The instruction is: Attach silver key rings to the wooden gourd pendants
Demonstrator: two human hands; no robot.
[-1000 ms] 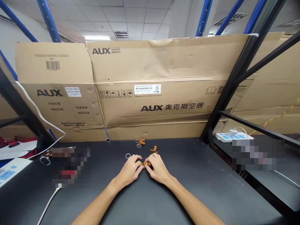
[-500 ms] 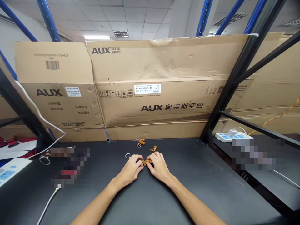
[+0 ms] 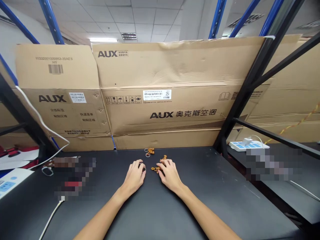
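On the black tabletop, my left hand (image 3: 135,174) is closed at the fingertips. A small pale metal ring (image 3: 144,169) shows at its thumb and forefinger. Across a short gap to the right, my right hand (image 3: 170,174) pinches a brown gourd-shaped pendant (image 3: 158,170) with an orange cord loop (image 3: 153,169) pointing left. Another brown gourd pendant (image 3: 165,157) lies just beyond the right fingers, partly covered by them. Farther back sit brown gourd pendants (image 3: 151,151) with cords and metal rings (image 3: 147,154). Whatever lies under my left palm is hidden.
Large cardboard panels (image 3: 162,73) stand along the back edge. Black metal posts (image 3: 246,85) frame the sides. At left are a power strip (image 3: 10,183), a white cable (image 3: 51,216) and blurred-out items. A second power strip (image 3: 248,145) sits beyond the right post.
My left hand has drawn away to the left from the pendant, over the spot where a loose ring lay. The cord loop now shows between the hands. My right hand has barely moved.
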